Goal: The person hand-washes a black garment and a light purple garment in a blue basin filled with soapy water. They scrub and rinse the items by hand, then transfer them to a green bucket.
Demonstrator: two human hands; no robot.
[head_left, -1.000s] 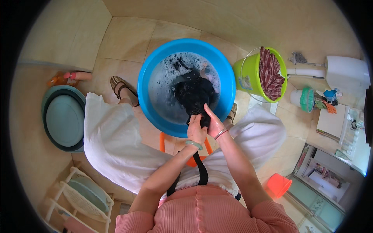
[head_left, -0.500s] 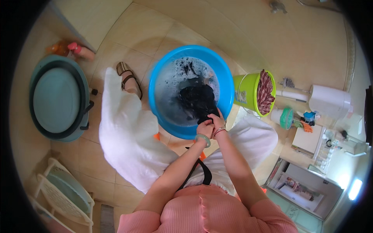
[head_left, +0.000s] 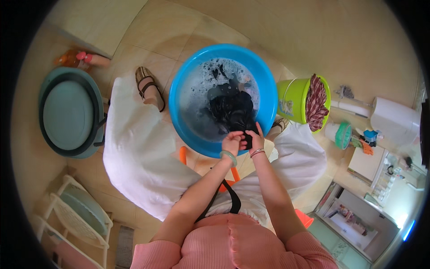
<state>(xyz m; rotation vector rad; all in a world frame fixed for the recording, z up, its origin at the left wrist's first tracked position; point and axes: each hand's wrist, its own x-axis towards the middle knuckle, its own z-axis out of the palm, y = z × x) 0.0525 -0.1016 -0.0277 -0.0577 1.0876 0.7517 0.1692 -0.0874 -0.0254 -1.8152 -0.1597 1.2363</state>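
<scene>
Holds the lower end of a crumpled black cloth in the right hand; touches it with the curled left hand, cannot tell if gripping. Slants up-left from both into a round blue plastic basin, upper centre.

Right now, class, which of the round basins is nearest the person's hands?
The blue basin, holding foamy water and black cloth; the grey-green basin is farther left.
</scene>
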